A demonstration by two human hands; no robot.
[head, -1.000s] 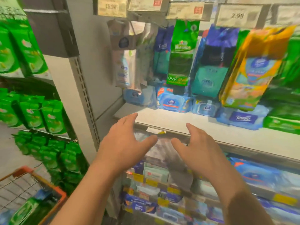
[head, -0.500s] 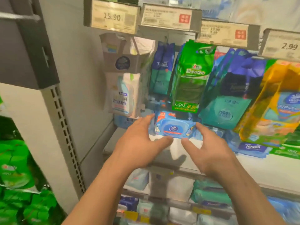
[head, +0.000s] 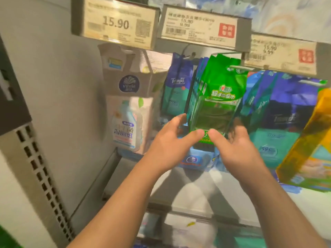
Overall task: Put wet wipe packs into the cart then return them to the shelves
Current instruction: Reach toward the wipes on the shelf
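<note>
A green wet wipe pack [head: 216,104] hangs from a peg under the price tags, in the middle of the shelf bay. My left hand [head: 172,145] reaches up to its lower left edge, fingers spread beside the pack and thumb touching its bottom label. On the lower right, my right hand [head: 236,149] mirrors it, thumb on the label next to the other thumb, its fingers blurred at the pack's right edge. Neither hand has closed round the pack. The cart is out of view.
A white pack [head: 127,129] and a blue Tempo pack [head: 176,90] hang to the left, with blue-teal packs [head: 275,122] and a yellow pack [head: 308,144] to the right. A flat blue pack [head: 193,160] lies on the white shelf [head: 179,187]. Price tags [head: 116,24] jut out above.
Both hands rose from the shelf's front edge, past the flat blue pack, up to the bottom of the hanging green pack. The view swung up and closer; the cart left the frame.
</note>
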